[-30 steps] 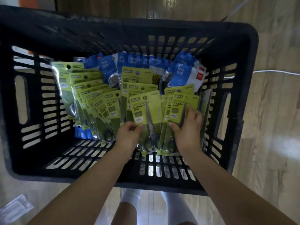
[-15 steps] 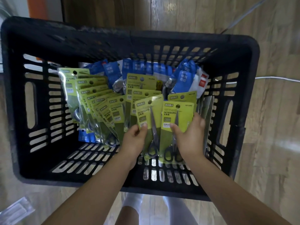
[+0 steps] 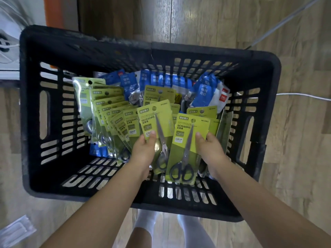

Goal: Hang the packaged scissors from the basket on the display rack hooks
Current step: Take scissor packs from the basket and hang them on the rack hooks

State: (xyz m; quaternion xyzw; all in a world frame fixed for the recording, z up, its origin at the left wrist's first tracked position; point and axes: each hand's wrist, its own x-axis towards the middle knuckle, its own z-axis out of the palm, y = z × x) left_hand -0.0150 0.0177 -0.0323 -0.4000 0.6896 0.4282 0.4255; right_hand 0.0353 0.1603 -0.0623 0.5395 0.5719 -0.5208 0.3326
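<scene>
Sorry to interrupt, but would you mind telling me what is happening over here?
A person is taking packaged scissors out of a black basket on the floor. The left hand grips one green scissors pack, the right hand grips another, both still inside the basket. More green packs and blue packs remain there. No display rack is in view.

Both arms fwd; left hand (image 3: 143, 153) & right hand (image 3: 211, 151) each pinching, thumbs up.

Head camera looks steeply down, close above the basket (image 3: 265, 97) on the floor (image 3: 304, 158).
</scene>
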